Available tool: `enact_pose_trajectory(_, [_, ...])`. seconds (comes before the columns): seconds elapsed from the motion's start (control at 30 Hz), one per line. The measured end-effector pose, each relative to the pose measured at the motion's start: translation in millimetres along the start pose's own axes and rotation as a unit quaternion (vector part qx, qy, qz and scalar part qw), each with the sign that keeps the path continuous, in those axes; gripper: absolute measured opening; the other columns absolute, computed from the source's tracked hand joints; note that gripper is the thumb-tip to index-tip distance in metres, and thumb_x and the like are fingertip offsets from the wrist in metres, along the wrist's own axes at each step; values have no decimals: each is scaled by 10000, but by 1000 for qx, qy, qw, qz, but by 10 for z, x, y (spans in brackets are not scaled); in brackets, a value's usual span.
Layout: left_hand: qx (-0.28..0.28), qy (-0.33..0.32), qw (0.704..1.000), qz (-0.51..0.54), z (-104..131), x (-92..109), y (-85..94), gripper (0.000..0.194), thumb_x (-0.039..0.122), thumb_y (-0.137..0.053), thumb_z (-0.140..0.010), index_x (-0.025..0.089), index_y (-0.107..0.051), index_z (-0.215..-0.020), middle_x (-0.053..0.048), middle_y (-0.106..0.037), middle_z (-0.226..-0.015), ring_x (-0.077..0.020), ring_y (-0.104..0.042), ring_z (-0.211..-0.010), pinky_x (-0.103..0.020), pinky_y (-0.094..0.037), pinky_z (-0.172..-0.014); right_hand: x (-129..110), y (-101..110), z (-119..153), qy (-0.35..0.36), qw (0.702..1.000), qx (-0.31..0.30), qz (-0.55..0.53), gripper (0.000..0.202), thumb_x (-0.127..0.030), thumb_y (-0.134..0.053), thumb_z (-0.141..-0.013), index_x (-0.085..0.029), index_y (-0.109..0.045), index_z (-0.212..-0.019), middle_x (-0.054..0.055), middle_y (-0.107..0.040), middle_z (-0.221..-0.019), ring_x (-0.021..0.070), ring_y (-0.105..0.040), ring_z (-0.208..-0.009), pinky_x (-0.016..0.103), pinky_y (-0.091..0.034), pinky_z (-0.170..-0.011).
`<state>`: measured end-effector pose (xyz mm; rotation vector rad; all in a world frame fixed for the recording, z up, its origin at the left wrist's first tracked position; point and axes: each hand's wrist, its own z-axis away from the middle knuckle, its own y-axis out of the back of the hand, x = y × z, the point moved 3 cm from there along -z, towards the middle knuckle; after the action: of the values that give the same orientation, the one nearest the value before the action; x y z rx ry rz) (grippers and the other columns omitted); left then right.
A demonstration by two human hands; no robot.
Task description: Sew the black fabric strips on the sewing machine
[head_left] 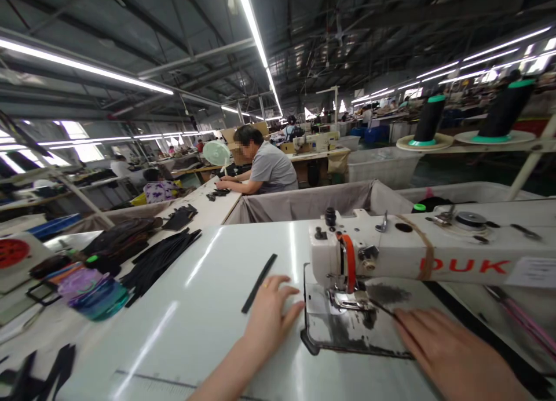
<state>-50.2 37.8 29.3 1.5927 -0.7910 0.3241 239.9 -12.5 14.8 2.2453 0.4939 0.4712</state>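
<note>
My left hand hovers over the pale tabletop, fingers apart and with nothing in them. Just beyond its knuckles lies a short black strip. To its right stands a white sewing machine with an orange-red guard by the needle. A thin dark strip runs from the presser foot to the fingertips of my right hand. The fingers of that hand are held together at the strip's end, on the right of the smudged metal plate.
Bundles of black strips lie on the left, near a purple-blue bottle. A longer black band passes behind my right hand. Thread cones stand at upper right. Ahead, a co-worker bends over a table; a cloth-lined bin sits between us.
</note>
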Motion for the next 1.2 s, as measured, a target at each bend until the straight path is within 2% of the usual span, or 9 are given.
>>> enact_pose_trajectory(0.03, [-49, 11, 995, 84, 63, 118, -109, 292, 419, -548, -887, 195, -697, -999, -109, -679, -1035, -281, -622, -1013, -449, -487, -925, -196, -18, -9, 40, 999, -15, -4, 373, -4, -394, -826, -202, -657, -1002, 71, -710, -886, 217, -658, -774, 321, -524, -693])
enact_pose_trajectory(0.1, [-180, 94, 937, 284, 155, 323, -384, 464, 555, -423, -914, 159, -598, -1081, -63, -664, -794, -184, -613, -598, -314, -504, -546, -522, -48, -50, 71, 997, -40, -14, 409, -7, -399, -825, -175, -634, -1115, 86, -710, -936, 222, -664, -791, 317, -536, -680])
enact_pose_trajectory(0.2, [-205, 144, 884, 394, 98, 422, -566, 459, 617, -489, -848, 162, -525, -895, 41, -513, -560, -86, -412, -407, -203, -316, -404, -735, -42, -220, 49, 994, -66, -71, 374, -74, -391, -889, -116, -598, -1198, 102, -707, -889, 210, -667, -706, 288, -541, -587])
enact_pose_trajectory(0.37, [-203, 159, 892, 373, -240, 126, -477, 321, 464, -645, -760, 165, -531, -754, 77, -416, -532, -62, -342, -436, -195, -234, -428, -631, -46, -505, 117, 942, -127, -287, 436, -74, -371, -928, -178, -521, -1324, 102, -664, -1134, 155, -642, -1018, 229, -522, -854])
enact_pose_trajectory(0.43, [-183, 130, 924, 311, -319, 64, -475, 178, 329, -628, -785, 163, -566, -765, 57, -464, -561, -87, -407, -483, -212, -303, -468, -607, -102, -492, 149, 944, -108, -273, 454, -27, -389, -898, -203, -559, -1281, 81, -665, -1081, 160, -646, -972, 236, -532, -812])
enact_pose_trajectory(0.5, [-104, 85, 967, 217, -346, 59, -482, 50, 197, -599, -799, 177, -599, -844, 35, -541, -636, -123, -494, -585, -239, -400, -568, -635, -174, -422, 164, 959, -75, -218, 467, 6, -399, -858, -190, -588, -1238, 82, -667, -1055, 196, -645, -962, 279, -547, -785])
enact_pose_trajectory(0.63, [20, 1, 999, 35, -251, 111, -479, 202, 130, -629, -804, 183, -609, -998, -43, -631, -901, -214, -575, -853, -349, -486, -797, -728, -267, -317, 143, 981, -24, -130, 526, 50, -356, -761, -120, -594, -1198, 110, -669, -1080, 232, -637, -981, 315, -560, -767])
enact_pose_trajectory(0.87, [-31, -144, 989, 17, -95, 178, -524, 138, 136, -577, -892, 194, -693, -939, -64, -678, -1101, -239, -580, -1045, -395, -480, -951, -725, -314, -389, 101, 990, -40, -95, 445, 23, -346, -818, -98, -597, -1165, 123, -675, -993, 206, -659, -870, 285, -560, -695])
enact_pose_trajectory(1.2, [-27, -159, 986, 34, -111, 189, -549, 167, 159, -564, -908, 187, -713, -979, -80, -692, -1133, -240, -586, -1092, -399, -492, -977, -708, -382, -266, 120, 987, -45, -96, 440, 12, -368, -807, -90, -613, -1158, 135, -695, -1080, 209, -666, -969, 301, -570, -771])
